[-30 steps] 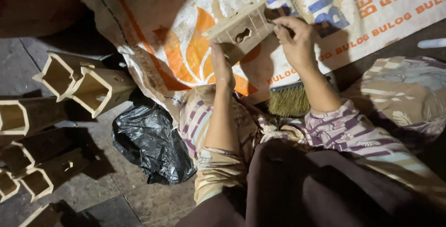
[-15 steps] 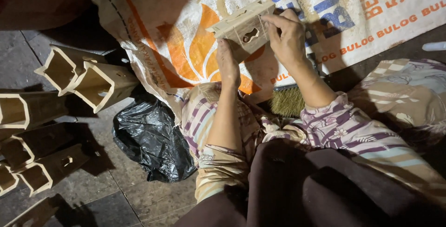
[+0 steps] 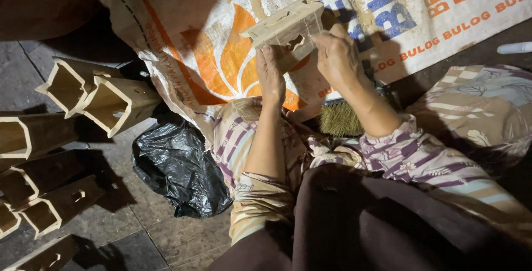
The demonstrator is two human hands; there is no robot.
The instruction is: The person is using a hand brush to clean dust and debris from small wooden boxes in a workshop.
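1. Both hands grip a pale wooden box (image 3: 288,27) held up over the sack: left hand (image 3: 270,71) clasps its near underside, right hand (image 3: 337,55) pinches its right end.
2. Just near of the right wrist lies a bristle brush (image 3: 339,117).
3. Beneath spreads a white printed sack (image 3: 188,32) with an orange emblem and blue lettering.
4. Left sit a crumpled black plastic bag (image 3: 177,165) and, farther left, open-ended wooden boxes (image 3: 94,96).

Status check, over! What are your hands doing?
Left hand and right hand both gripping the pale wooden box. Held above the printed sack. Brush lying under right wrist. Nothing blocking.
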